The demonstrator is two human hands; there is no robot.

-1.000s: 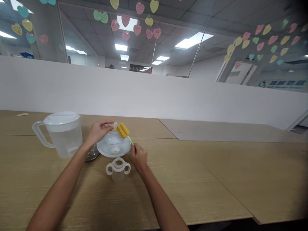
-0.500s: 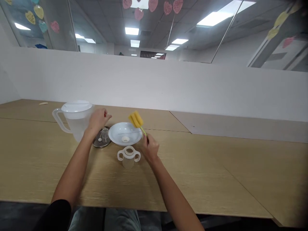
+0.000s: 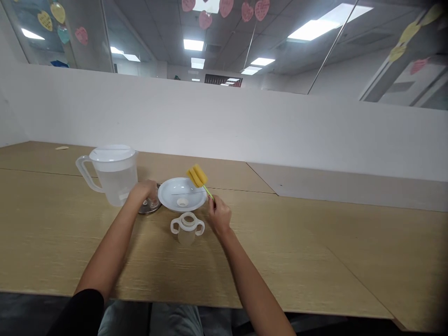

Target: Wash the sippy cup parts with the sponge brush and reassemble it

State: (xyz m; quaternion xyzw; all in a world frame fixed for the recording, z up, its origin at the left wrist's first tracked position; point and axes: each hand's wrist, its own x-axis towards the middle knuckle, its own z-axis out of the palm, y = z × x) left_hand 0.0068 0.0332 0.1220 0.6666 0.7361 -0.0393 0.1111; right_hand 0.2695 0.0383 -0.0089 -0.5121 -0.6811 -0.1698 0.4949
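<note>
My left hand (image 3: pixel 143 191) rests curled over a small clear cap (image 3: pixel 153 202) that stands on a round metal lid (image 3: pixel 144 209), its fingers closed about the cap. My right hand (image 3: pixel 220 215) pinches the green handle of a yellow sponge brush (image 3: pixel 196 176), whose head is raised over the far right rim of a white bowl (image 3: pixel 165 192). A small white ring (image 3: pixel 182 202) lies inside the bowl. An open, translucent two-handled baby cup (image 3: pixel 187 227) stands upright just in front of the bowl, between my hands.
A clear lidded pitcher (image 3: pixel 114 173) of water stands left of the metal lid, close to my left hand. All of it sits on a wooden desk (image 3: pixel 315 242) backed by a white partition (image 3: pixel 245 126). A grey mat (image 3: pixel 350 186) lies at the far right.
The view tilted down after the first frame. My left hand set the clear cap on the metal lid, lifted open, then dropped back over it. My right hand kept the brush raised.
</note>
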